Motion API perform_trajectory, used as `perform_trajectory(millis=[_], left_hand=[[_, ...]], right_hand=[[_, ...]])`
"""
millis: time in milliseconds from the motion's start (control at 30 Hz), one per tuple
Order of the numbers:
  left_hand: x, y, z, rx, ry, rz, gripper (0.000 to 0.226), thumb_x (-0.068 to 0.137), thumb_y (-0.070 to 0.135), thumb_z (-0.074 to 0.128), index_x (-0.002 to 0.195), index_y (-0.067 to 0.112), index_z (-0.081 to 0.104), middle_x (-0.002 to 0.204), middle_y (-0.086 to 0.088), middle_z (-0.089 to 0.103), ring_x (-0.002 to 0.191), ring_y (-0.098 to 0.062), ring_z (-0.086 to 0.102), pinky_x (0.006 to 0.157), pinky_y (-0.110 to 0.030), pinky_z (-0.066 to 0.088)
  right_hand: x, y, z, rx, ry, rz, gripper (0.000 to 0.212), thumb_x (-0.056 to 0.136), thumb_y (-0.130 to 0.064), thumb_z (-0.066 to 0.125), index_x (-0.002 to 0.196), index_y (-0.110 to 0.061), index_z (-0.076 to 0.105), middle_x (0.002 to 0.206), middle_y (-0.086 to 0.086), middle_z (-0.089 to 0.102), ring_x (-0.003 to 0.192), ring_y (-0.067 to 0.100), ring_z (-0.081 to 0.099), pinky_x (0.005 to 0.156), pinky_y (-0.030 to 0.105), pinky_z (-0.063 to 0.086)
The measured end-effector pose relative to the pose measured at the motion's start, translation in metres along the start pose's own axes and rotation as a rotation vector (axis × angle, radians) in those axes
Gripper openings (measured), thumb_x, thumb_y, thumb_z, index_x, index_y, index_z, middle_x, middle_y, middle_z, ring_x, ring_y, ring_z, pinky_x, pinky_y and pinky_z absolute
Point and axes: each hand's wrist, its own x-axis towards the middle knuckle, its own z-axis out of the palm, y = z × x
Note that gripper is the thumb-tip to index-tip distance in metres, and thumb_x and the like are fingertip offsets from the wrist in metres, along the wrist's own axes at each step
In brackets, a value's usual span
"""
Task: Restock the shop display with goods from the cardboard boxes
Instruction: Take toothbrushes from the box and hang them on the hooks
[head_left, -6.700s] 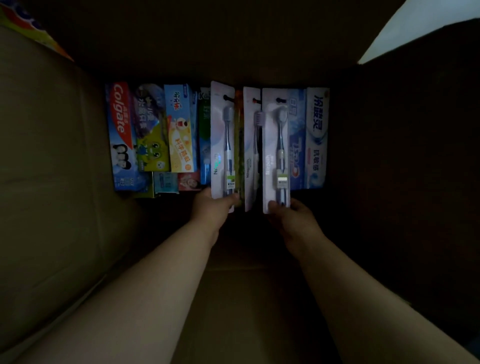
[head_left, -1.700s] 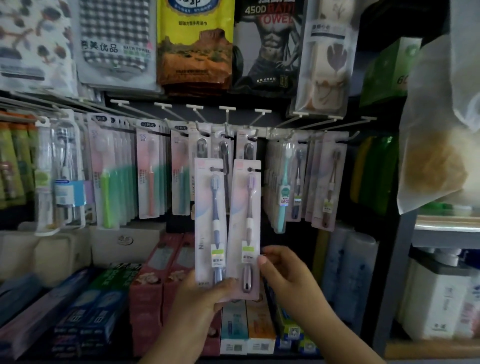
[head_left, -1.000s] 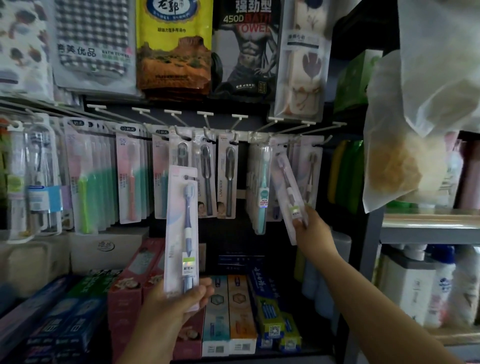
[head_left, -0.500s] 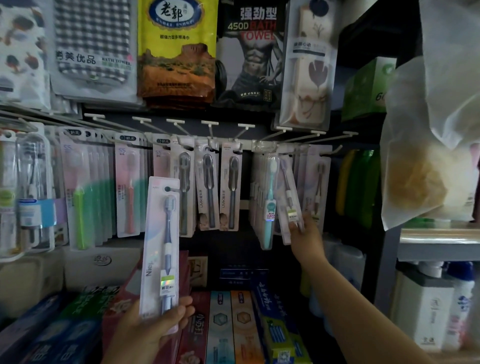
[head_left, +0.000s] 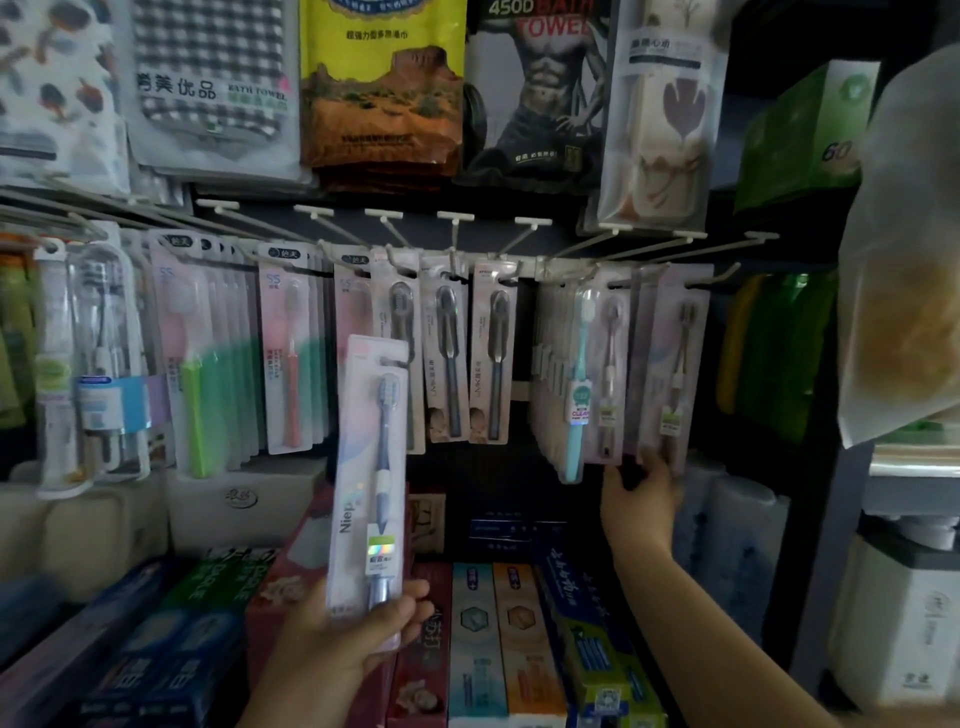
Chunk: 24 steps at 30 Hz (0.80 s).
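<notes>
White-carded toothbrush pack (head_left: 370, 483) stands upright at lower centre, pinched in the left hand (head_left: 343, 639). Right hand (head_left: 641, 499) at centre right grips the hanging packs' (head_left: 670, 364) bottom edge.

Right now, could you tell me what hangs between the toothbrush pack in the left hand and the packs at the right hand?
Head view: two dark-brushed carded toothbrush packs on pegs.

Dim overall, with the shelf recesses nearly black. Brighter light falls on the bag (head_left: 904, 249) at upper right. Wide-angle bending curves the edges. The left packs (head_left: 93, 364) smear with motion blur; the centre is sharper.
</notes>
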Motion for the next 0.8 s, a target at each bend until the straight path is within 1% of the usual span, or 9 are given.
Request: perform_trajectory(millis=[67,167,267,367,467,533,600,667,800], left_hand=[[-0.001,0.001,0.007,-0.058,0.000,-0.003,0.065,0.045,0.007,0.091,0.103,0.009,0.060,0.083,-0.023,0.072,0.067,-0.028,0.072,0.052,-0.030,0.058],[-0.001,-0.004,0.022,0.029,0.026,-0.020,0.045,0.063,-0.014,0.078,0.099,0.008,0.062,0.075,-0.015,0.073,0.064,-0.022,0.071,0.051,-0.027,0.055],[-0.002,-0.007,0.039,0.121,0.035,-0.017,0.028,0.075,-0.010,0.071,0.091,0.013,0.067,0.067,-0.002,0.071,0.064,-0.014,0.068,0.057,-0.028,0.053],[-0.006,-0.002,0.062,0.121,-0.040,-0.039,0.036,0.077,-0.015,0.066,0.101,0.012,0.065,0.072,-0.004,0.073,0.066,-0.014,0.071,0.055,-0.026,0.054],[-0.007,-0.002,0.075,0.129,-0.085,-0.094,0.036,0.075,-0.011,0.069,0.103,0.012,0.065,0.075,-0.005,0.075,0.068,-0.016,0.072,0.053,-0.023,0.055],[-0.007,-0.004,0.077,0.179,-0.096,-0.093,0.029,0.075,-0.004,0.072,0.097,0.015,0.066,0.079,-0.002,0.073,0.070,-0.014,0.069,0.055,-0.022,0.054],[-0.006,-0.003,0.075,0.209,-0.077,-0.051,0.025,0.078,0.002,0.072,0.098,0.017,0.066,0.087,-0.002,0.068,0.076,-0.012,0.064,0.059,-0.020,0.051],[-0.003,-0.003,0.069,0.203,-0.058,-0.012,0.023,0.081,0.005,0.070,0.100,0.017,0.065,0.091,-0.005,0.066,0.081,-0.014,0.063,0.065,-0.024,0.049],[0.001,0.003,0.058,0.166,-0.011,0.038,0.017,0.084,0.001,0.067,0.097,0.011,0.067,0.078,-0.004,0.063,0.076,-0.019,0.061,0.063,-0.029,0.048]], right_hand=[[-0.031,-0.004,-0.007,0.030,0.032,-0.087,0.039,0.094,-0.018,0.057,0.131,-0.015,0.047,0.133,0.008,0.042,0.117,0.022,0.048,0.098,0.035,0.045],[-0.076,-0.024,-0.014,0.129,-0.253,-0.228,0.022,0.094,-0.019,0.058,0.114,-0.026,0.052,0.099,-0.005,0.060,0.089,0.010,0.059,0.067,0.009,0.045],[-0.101,-0.043,-0.015,0.099,-0.604,-0.291,0.025,0.091,-0.025,0.062,0.114,-0.030,0.054,0.095,-0.010,0.065,0.088,-0.002,0.062,0.073,0.006,0.046],[-0.111,-0.054,-0.017,0.142,-0.732,-0.240,0.030,0.089,-0.027,0.065,0.114,-0.035,0.052,0.098,-0.008,0.069,0.089,-0.001,0.066,0.074,0.015,0.053],[-0.110,-0.055,-0.025,0.144,-0.713,-0.215,0.033,0.092,-0.023,0.062,0.113,-0.043,0.047,0.095,-0.012,0.071,0.088,-0.002,0.067,0.070,0.016,0.054],[-0.102,-0.053,-0.034,0.182,-0.607,-0.207,0.033,0.095,-0.021,0.057,0.119,-0.041,0.046,0.099,-0.013,0.069,0.092,0.001,0.067,0.073,0.018,0.055],[-0.089,-0.053,-0.047,0.158,-0.440,-0.204,0.038,0.098,-0.024,0.051,0.132,-0.036,0.041,0.117,-0.016,0.062,0.100,0.001,0.063,0.079,0.018,0.051],[-0.071,-0.056,-0.060,0.085,-0.295,-0.180,0.050,0.100,-0.026,0.047,0.147,-0.032,0.031,0.137,-0.018,0.043,0.119,0.004,0.050,0.093,0.024,0.046],[-0.035,-0.066,-0.073,-0.029,-0.194,-0.248,0.050,0.101,-0.020,0.045,0.149,-0.022,0.031,0.149,-0.002,0.041,0.129,0.011,0.043,0.104,0.026,0.038]])
